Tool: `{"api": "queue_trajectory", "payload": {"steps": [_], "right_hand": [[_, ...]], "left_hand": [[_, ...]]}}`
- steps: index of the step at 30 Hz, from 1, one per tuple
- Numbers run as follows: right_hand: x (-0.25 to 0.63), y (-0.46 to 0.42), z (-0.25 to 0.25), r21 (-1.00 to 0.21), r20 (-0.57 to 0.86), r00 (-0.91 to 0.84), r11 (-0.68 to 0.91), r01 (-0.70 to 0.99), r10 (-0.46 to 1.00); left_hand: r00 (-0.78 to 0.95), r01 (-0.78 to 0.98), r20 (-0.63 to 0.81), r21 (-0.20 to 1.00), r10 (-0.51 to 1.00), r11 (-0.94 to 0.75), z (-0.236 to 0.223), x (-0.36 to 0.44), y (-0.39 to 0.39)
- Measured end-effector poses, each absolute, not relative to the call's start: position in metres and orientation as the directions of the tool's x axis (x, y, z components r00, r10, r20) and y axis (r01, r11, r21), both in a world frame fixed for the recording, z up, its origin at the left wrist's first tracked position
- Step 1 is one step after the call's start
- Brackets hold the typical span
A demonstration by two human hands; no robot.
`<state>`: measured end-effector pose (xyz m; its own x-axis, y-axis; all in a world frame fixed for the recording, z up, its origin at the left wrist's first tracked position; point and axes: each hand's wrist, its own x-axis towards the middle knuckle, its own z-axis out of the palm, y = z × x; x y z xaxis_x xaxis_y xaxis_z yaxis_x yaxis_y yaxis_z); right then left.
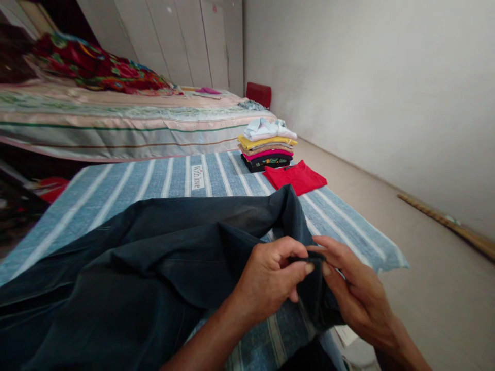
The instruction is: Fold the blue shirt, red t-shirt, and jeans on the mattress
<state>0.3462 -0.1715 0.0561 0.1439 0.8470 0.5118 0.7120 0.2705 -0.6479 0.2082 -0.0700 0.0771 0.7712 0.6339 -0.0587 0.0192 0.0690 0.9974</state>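
A pair of dark blue jeans (185,252) lies spread and rumpled over the near part of the striped table, its legs reaching off to the left. At the right end of the jeans, my left hand (273,270) pinches an edge of the cloth between thumb and fingers. Close beside it, my right hand (353,283) grips the same edge, thumb and fingers closed on it. Between the two hands the edge is raised, and a fold of denim hangs below. My fingers hide part of this edge.
Blue-and-white striped cloth (154,178) covers the table. At its far right stands a stack of folded clothes (266,147), with a red folded shirt (296,176) in front. Behind is a bed (127,121) with a floral blanket (96,67). A wooden strip (448,224) lies on the floor.
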Motion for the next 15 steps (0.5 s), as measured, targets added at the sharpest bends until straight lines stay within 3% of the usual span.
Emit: {"api": "queue_trajectory", "payload": {"steps": [5, 15], "right_hand": [[0.345, -0.174, 0.053, -0.615, 0.512, 0.136, 0.251, 0.747, 0.848], [0.336, -0.178, 0.044, -0.695, 0.436, 0.216, 0.175, 0.697, 0.874]], "left_hand": [[0.74, -0.026, -0.071, 0.991, 0.669, 0.135, 0.073, 0.21, -0.07], [0.792, 0.068, -0.036, 0.997, 0.609, -0.03, 0.07, 0.206, -0.068]]}}
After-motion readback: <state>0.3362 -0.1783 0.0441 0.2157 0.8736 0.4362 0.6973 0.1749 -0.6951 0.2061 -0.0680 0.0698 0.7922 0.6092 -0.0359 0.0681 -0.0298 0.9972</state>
